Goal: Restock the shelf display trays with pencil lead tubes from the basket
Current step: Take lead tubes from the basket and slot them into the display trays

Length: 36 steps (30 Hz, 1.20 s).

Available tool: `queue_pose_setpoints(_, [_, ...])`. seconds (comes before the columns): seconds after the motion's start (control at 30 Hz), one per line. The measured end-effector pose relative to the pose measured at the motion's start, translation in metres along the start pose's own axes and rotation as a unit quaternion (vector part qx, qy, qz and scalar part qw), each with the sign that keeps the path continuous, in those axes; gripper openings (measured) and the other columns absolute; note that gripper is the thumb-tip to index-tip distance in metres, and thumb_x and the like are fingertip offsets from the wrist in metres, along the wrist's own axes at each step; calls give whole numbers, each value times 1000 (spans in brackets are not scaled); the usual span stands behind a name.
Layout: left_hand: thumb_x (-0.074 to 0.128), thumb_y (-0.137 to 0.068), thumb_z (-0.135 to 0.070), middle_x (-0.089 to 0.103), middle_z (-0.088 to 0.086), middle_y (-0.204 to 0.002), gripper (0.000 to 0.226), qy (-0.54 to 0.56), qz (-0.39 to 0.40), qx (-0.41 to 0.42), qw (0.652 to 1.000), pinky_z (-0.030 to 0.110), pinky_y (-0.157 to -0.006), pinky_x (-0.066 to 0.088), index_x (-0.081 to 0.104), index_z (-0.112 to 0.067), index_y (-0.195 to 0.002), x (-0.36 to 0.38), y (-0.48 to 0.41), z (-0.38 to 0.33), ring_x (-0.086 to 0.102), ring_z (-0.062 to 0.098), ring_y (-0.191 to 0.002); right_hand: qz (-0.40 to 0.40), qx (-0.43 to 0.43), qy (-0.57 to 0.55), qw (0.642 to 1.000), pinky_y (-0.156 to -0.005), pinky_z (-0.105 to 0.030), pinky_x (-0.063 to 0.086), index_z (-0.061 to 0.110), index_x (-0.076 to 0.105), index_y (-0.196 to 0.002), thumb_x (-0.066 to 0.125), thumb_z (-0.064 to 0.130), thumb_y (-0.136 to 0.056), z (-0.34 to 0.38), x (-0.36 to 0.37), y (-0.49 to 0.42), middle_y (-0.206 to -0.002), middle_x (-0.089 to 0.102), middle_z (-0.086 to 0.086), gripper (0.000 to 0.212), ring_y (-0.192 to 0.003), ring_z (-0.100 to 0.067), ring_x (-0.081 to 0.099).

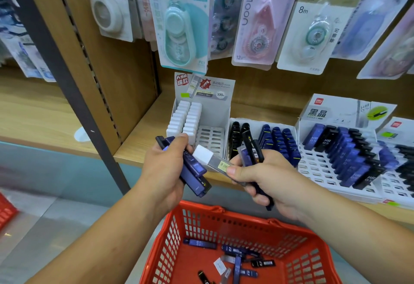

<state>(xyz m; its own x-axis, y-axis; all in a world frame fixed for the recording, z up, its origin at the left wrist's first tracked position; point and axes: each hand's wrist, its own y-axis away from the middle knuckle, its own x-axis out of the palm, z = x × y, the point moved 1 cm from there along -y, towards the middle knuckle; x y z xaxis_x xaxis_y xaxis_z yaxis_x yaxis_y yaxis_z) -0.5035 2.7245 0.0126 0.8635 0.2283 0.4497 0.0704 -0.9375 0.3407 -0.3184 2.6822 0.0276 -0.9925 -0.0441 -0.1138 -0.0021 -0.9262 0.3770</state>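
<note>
Two hands are showing in my head feed, and both are grasping stock. My left hand [165,171] is clenching around a bundle of blue tubes [193,169], their long axes slanting from upper left to lower right. My right hand [264,180] is gripping a couple of dark tubes [252,152] standing nearly upright in the fist. Its thumb is pinning a clear white-capped tube [210,158] across the fingers. That tube is lying aslant, cap pointing up and left, barcode end sitting under the thumb. The cap is sitting close beside the left hand's bundle, and I cannot tell whether they are touching.

I am taking the white-cap tray [211,136] as my reference. The clear tube is hovering just in front of that tray's front edge, cap end nearest it. The tray's open slots are lying on its right half, directly beyond the cap. I am judging the right hand to be the nearer one for this placement, though the tube will be needing a turn to upright before it drops in.

Right of that tray, the middle tray [253,123] is carrying black and blue tubes, and further right a larger tray [313,167] is holding more. Below and in front of it, the red basket [224,210] is holding loose tubes [237,263]. Above it, correction tape packs [181,25] are hanging.
</note>
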Motion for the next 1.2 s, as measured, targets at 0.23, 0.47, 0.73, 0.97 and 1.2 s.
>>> queue_pose_setpoints(0.23, [67, -101, -18, 57, 1, -66, 16, 73, -62, -75, 993, 26, -45, 49, 55, -12, -110, -13, -11, 5, 54, 13, -47, -21, 4, -56, 998, -40, -22, 22, 7, 64, -93, 72, 7, -93, -2, 7, -2, -74, 57, -12, 8, -49, -13, 38])
queue_pose_setpoints(0.47, [82, -86, -32, 51, 3, -69, 30, -71, 90, -52, 992, 26, -45, 40, 59, -14, -94, 1, 9, 10, 45, 15, -49, -50, -37, -68, 996, -40, -23, 29, -1, 65, -104, 82, 15, -87, -3, 9, -3, -74, 57, -12, 28, -50, -14, 42])
queue_pose_setpoints(0.73, [78, -87, -28, 59, 6, -65, 22, -88, 145, -63, 983, 26, -48, 44, 68, -11, -99, 0, 14, 5, 51, 15, -48, -36, -95, -1, 995, -41, -23, 27, 7, 69, -106, 78, 25, -91, 7, 10, 2, -46, 49, 5, 25, -37, -11, 37])
queue_pose_setpoints(0.97, [65, -95, -30, 54, -2, -53, 27, -101, 290, -130, 943, 22, -46, 39, 64, -4, -101, 3, 30, -1, 43, 10, -44, 113, -97, -83, 985, -41, -27, 18, 11, 67, -125, 66, 7, -94, 26, -4, 2, -67, 66, -6, 32, -41, -10, 37])
queue_pose_setpoints(1.2, [77, -90, -30, 56, 3, -63, 31, -160, 219, -85, 959, 25, -49, 42, 70, -5, -105, 1, 21, 3, 48, 14, -49, -34, -94, -105, 989, -42, -25, 22, 7, 68, -101, 76, 2, -87, 30, -12, -13, -58, 54, 0, 17, -44, -12, 36])
